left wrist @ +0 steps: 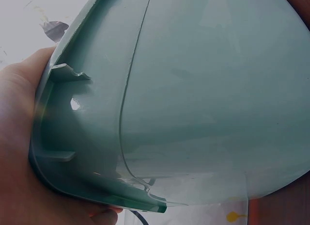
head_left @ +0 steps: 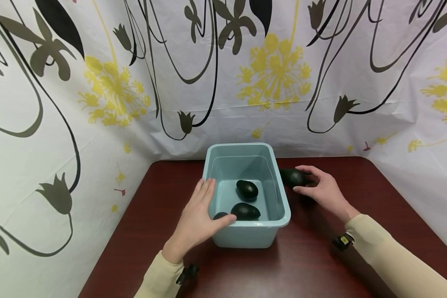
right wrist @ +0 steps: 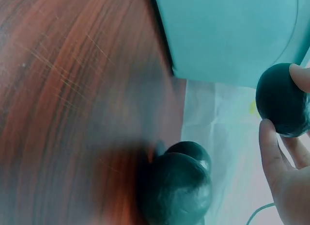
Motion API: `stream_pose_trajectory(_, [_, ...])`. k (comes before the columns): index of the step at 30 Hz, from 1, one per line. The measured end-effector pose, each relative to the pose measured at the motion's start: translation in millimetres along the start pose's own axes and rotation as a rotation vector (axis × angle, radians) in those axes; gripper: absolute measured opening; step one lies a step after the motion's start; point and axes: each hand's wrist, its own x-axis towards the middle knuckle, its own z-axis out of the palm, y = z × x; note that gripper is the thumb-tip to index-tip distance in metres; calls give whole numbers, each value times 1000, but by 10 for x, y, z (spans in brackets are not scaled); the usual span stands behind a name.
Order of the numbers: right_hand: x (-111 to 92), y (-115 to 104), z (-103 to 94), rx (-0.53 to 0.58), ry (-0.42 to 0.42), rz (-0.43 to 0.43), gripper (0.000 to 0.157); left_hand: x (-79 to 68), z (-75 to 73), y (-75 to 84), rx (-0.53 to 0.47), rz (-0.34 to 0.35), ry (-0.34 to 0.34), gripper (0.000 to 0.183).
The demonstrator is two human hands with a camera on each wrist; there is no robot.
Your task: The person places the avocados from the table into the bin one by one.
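A light blue plastic bin (head_left: 246, 236) stands on the table, with two dark green avocados (head_left: 247, 190) (head_left: 245, 211) plainly visible inside. Part of another dark rounded thing (head_left: 220, 215) shows by the bin's near left corner, mostly hidden by my left hand (head_left: 193, 225). That hand rests on the rim at this corner, fingers straight along the left side and thumb over the front edge. Beside the bin's right wall, my right hand (head_left: 322, 188) pinches an avocado (right wrist: 278, 101) between thumb and fingers, raised off the table. Below it, two more avocados (right wrist: 177, 188) (right wrist: 188, 150) lie on the table.
The dark red wooden table (head_left: 141, 231) has rounded far corners. A white cloth (head_left: 223, 95) with printed flowers hangs behind it and at both sides. The bin's far end is close to the table's back edge.
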Motion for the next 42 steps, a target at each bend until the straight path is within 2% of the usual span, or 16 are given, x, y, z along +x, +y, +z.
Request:
stream_pose_trajectory(9, [59, 276, -68, -61, 89, -59, 65, 1, -4, 9, 1, 0, -3, 111])
stream_pose_trajectory(14, [68, 279, -112, -58, 130, -97, 67, 4, -4, 7, 6, 2, -3, 111])
stream_pose_trajectory(30, [109, 50, -125, -21, 149, -165, 69, 7, 7, -3, 11, 4, 4, 113])
stream_pose_trajectory(38, [47, -358, -91, 10, 130, -215, 67, 9, 12, -9, 11, 2, 4, 113])
stream_pose_trajectory(42, [40, -487, -62, 16, 126, -228, 67, 6, 10, -9, 3, 3, 7, 113])
